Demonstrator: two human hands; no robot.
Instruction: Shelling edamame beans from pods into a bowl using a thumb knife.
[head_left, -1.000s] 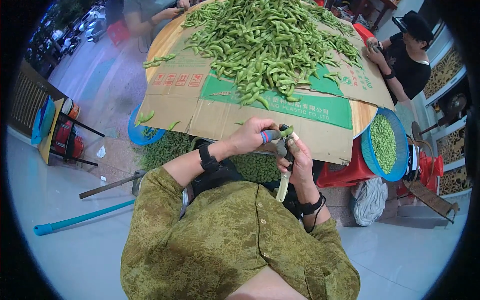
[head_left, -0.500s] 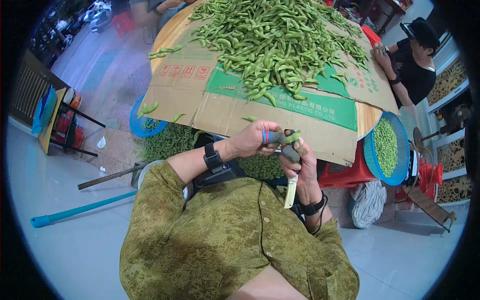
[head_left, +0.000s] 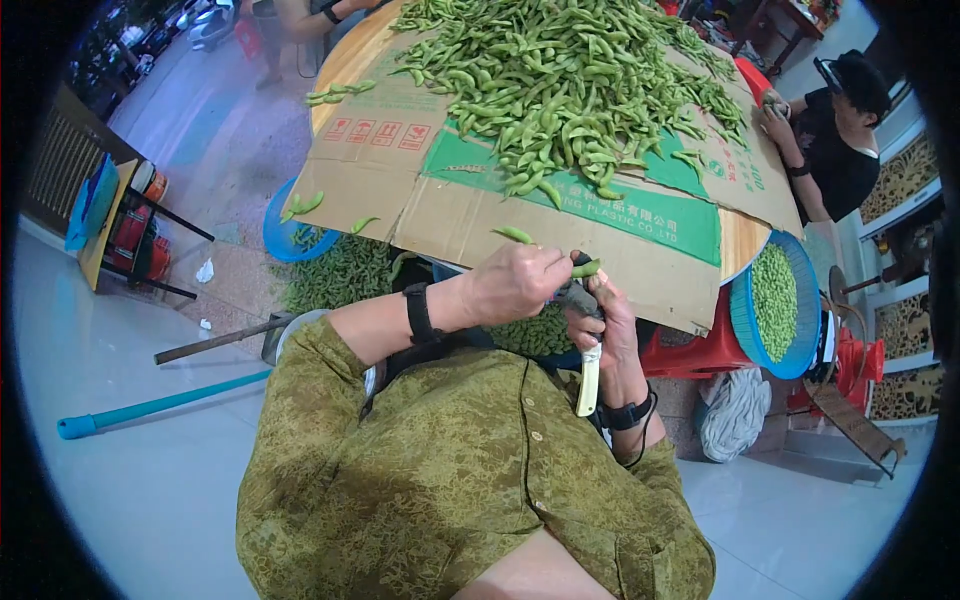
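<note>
Both of my hands meet in front of my chest at the near edge of the cardboard. My left hand (head_left: 518,284) is closed, its fingertips at one end of a green soybean pod (head_left: 586,269). My right hand (head_left: 610,318) is wrapped round a knife whose cream handle (head_left: 589,380) points down; its blade is hidden. The right thumb presses on the pod's other end. Dark coverings show on some fingers. Beyond the hands, a big heap of soybean pods (head_left: 560,90) lies on the flattened cardboard (head_left: 340,205). One loose pod (head_left: 513,234) rests just past my left hand.
A blue basket (head_left: 742,318) of shelled beans stands at the right, beside a red stool (head_left: 690,355). Below the table lie more beans (head_left: 530,333) and a pile of pods (head_left: 345,278). Another person (head_left: 840,140) sits at the far right; someone's arm (head_left: 310,18) shows at the back left.
My left hand has turned, so its knuckles face up and the covered fingers are hidden. The pod lies flatter between the hands. The view has shifted slightly.
</note>
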